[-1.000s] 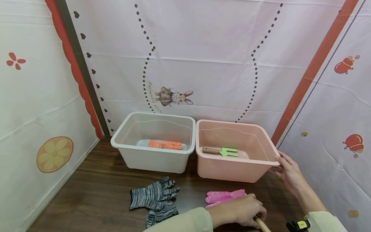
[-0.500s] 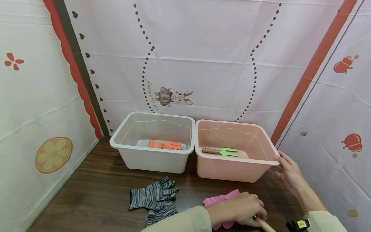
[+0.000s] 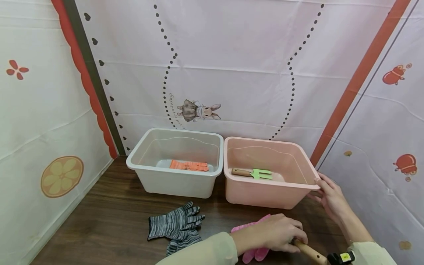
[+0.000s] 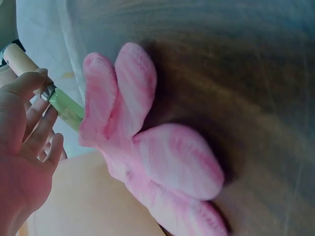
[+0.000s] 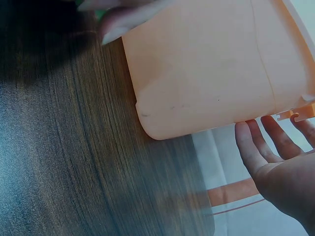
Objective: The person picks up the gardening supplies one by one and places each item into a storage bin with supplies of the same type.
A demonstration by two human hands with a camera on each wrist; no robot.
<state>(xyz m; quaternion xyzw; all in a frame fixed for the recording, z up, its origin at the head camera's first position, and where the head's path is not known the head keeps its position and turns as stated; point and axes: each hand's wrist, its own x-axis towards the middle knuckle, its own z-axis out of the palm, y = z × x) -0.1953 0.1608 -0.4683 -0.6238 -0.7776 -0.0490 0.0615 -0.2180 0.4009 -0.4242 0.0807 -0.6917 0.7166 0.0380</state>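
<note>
Below the pink bin (image 3: 265,195), my left hand (image 3: 281,233) grips a garden tool by its wooden handle (image 3: 313,253). The left wrist view shows the tool's green metal part (image 4: 67,109); its far end is hidden behind a pink glove (image 4: 174,160), so its exact kind cannot be told. This glove lies under and beside my left hand, partly covered by the forearm. My right hand (image 3: 332,198) holds the pink bin's right front corner, thumb at the rim and fingers beneath it. Inside that bin lies a green hand fork (image 3: 261,173) with a wooden handle.
A pale grey bin (image 3: 175,183) stands left of the pink one, with an orange glove (image 3: 188,165) inside. Grey-and-black striped gloves (image 3: 172,225) lie on the dark wooden table (image 3: 99,221). Printed cloth walls (image 3: 232,88) enclose the back and sides.
My left hand has moved slightly, and more of the tool's wooden handle shows at its right. The pink glove has turned and shifted beneath the hand. My right hand stays at the bin's corner.
</note>
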